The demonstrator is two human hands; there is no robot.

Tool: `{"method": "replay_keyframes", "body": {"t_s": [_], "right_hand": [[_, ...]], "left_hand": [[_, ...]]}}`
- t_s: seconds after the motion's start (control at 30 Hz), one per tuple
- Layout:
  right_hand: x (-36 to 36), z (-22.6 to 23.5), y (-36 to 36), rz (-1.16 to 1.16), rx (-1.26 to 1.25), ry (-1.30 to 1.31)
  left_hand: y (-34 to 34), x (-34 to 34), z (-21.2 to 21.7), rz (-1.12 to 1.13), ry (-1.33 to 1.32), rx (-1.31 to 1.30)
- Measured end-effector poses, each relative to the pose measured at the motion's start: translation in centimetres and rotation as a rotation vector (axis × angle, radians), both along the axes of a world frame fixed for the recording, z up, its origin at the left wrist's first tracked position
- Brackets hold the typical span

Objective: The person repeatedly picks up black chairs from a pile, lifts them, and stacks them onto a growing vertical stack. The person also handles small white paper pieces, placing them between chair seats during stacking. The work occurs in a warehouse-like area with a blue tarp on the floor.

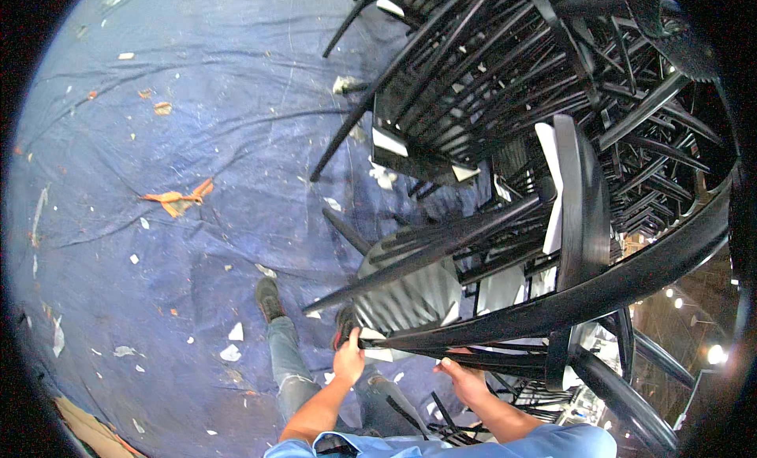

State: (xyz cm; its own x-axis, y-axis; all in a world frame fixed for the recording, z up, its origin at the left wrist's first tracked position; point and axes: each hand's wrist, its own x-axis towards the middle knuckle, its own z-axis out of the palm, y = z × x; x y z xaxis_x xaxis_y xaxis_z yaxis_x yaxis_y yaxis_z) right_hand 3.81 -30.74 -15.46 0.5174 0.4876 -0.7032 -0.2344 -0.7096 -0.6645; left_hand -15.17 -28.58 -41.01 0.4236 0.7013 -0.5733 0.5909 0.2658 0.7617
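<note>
Close in front of me is a black wooden chair [505, 320], tilted, with its long curved piece running up to the right. My left hand [348, 362] grips the chair's near end, beside a small white piece of padding [378, 353]. Farther right, my right hand [465, 381] is closed on a lower black bar of the same chair, its thumb on the near side. A white strip [555, 186] is fixed to an upright black piece above. Part of each hand's grip is hidden behind the bars.
Many black chairs [489, 72] are piled at the right, their legs and spindles sticking out leftward. A blue floor covering [221, 245] is littered with white scraps [230, 353] and torn orange pieces [180, 199]. My shoe [269, 299] stands left of the chair. More black spindles [441, 418] lie below my hands.
</note>
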Motion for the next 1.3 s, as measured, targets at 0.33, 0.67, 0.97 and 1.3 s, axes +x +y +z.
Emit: {"method": "replay_keyframes", "body": {"t_s": [0.33, 0.67, 0.97, 1.3], "right_hand": [[-0.4, -0.5, 0.5, -0.046, -0.062, 0.000], [2.1, 4.6, -5.6, 0.391, 0.070, 0.094], [18.7, -8.5, -44.3, 0.570, -0.421, -0.195], [21.7, -6.6, -52.6, -0.271, -0.044, -0.002]], "left_hand": [[3.6, -5.2, 1.3, -0.184, 0.116, -0.065], [-2.1, -2.9, 3.6, -0.173, 0.233, 0.272], [-18.1, 8.5, 12.3, -0.385, 0.022, 0.224], [-21.4, 16.7, 18.9, -0.472, 0.006, 0.086]]}}
